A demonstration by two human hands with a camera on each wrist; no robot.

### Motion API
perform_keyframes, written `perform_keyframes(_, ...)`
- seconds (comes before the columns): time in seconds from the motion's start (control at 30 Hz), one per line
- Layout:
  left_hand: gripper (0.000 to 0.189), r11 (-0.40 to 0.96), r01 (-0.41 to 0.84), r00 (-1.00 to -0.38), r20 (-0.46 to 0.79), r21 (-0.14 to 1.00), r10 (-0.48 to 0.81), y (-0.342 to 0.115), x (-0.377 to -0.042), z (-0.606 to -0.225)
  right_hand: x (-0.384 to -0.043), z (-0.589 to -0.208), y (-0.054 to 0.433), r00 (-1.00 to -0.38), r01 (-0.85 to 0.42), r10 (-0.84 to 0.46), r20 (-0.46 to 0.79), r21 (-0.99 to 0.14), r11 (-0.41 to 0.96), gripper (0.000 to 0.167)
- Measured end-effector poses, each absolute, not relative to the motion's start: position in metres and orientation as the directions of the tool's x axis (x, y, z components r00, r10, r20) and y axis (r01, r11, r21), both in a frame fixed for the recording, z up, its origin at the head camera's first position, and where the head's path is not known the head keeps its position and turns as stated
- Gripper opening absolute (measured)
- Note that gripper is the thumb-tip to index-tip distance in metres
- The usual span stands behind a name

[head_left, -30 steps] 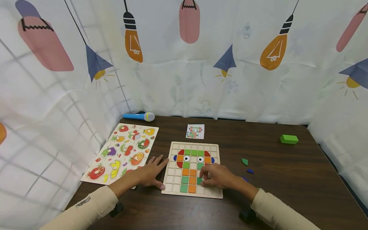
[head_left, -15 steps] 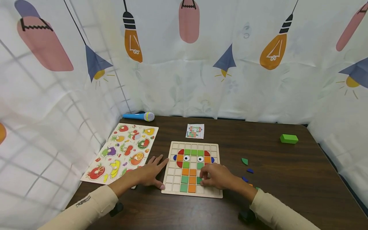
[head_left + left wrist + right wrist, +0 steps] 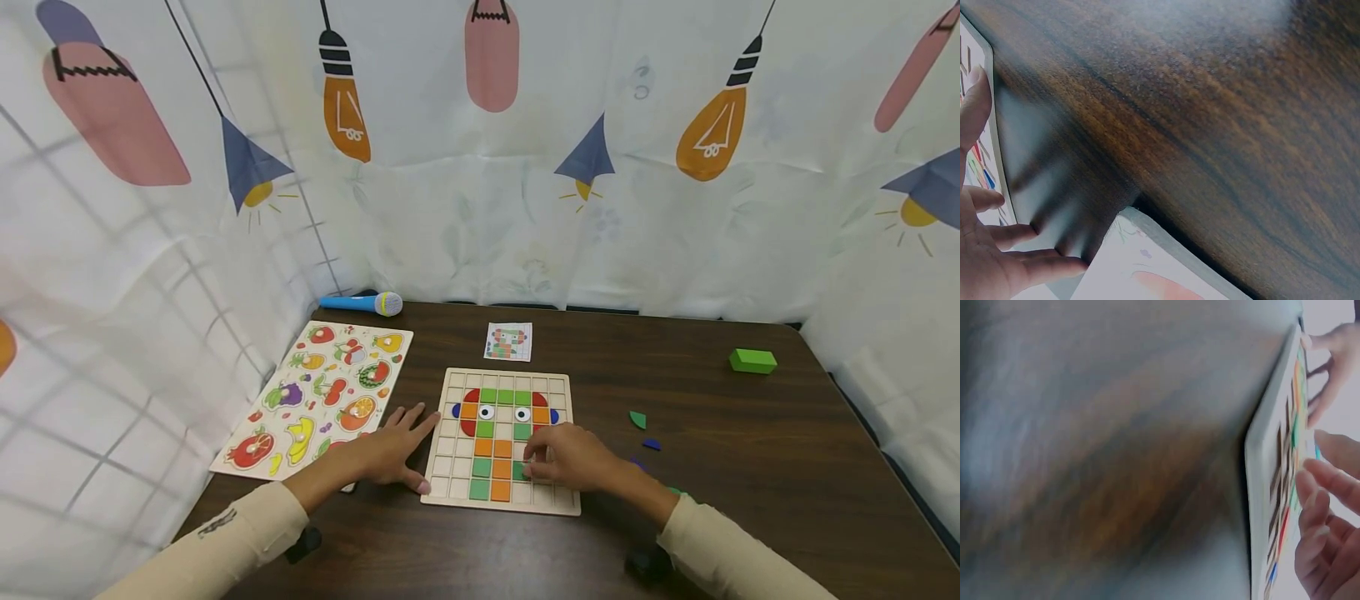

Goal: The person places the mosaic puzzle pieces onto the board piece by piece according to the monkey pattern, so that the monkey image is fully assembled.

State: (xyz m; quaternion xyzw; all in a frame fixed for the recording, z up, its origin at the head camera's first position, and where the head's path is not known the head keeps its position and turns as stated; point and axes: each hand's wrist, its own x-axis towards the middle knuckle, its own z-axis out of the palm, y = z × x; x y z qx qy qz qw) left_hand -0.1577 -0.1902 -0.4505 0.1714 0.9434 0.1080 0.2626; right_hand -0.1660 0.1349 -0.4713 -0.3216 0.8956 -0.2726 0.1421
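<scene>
A wooden grid board (image 3: pixel 461 487) lies in front of me, its coloured tiles forming a face with two round eyes and an orange and green body below. My right hand (image 3: pixel 567 457) is over its lower right part, thumb and fingertips at a green square tile (image 3: pixel 518 471) seated in a cell. In the right wrist view the fingers (image 3: pixel 1313 509) are curled close to the board's surface. My left hand (image 3: pixel 395 450) lies spread along the board's left edge, its thumb touching the lower left corner; the left wrist view shows its fingers (image 3: pixel 1013 236) stretched out.
Left of the grid board lies a fruit puzzle board (image 3: pixel 258 417), with a blue toy microphone (image 3: pixel 363 303) behind it. A small pattern card (image 3: pixel 509 342) lies beyond the grid. To the right are loose pieces, including a green one (image 3: pixel 637 420) and a blue one (image 3: pixel 652 445), and a green block (image 3: pixel 753 361).
My right hand shifts very slightly, its fingertips staying at the green square tile. The left hand keeps its place at the board's edge.
</scene>
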Motion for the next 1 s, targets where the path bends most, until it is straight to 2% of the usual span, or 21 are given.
perform_keyframes(0.33,0.109,0.918,0.261,-0.798,-0.468,0.298,0.379,-0.189,-0.159,-0.451,-0.185,-0.470,0.204,-0.783,-0.459,-0.622,0.004,-0.679,0.573,0.020)
perform_keyframes(0.53,0.109,0.917,0.264,-0.798,-0.466,0.299,0.382,-0.190,-0.160,-0.451,-0.194,-0.471,0.256,-0.814,-0.452,-0.580,0.045,-0.675,0.583,0.021)
perform_keyframes(0.63,0.109,0.916,0.269,-0.797,-0.465,0.297,0.385,-0.190,-0.160,-0.451,-0.189,-0.472,0.272,-0.789,-0.465,-0.613,0.036,-0.687,0.558,0.018)
perform_keyframes(0.87,0.109,0.918,0.264,-0.796,-0.471,0.296,0.381,-0.189,-0.160,-0.449,-0.168,-0.477,0.282,-0.657,-0.569,-0.754,0.032,-0.677,0.467,0.022)
perform_keyframes(1.0,0.108,0.916,0.266,-0.794,-0.472,0.299,0.384,-0.188,-0.161,-0.448,-0.159,-0.480,0.281,-0.657,-0.559,-0.754,0.005,-0.674,0.483,0.026)
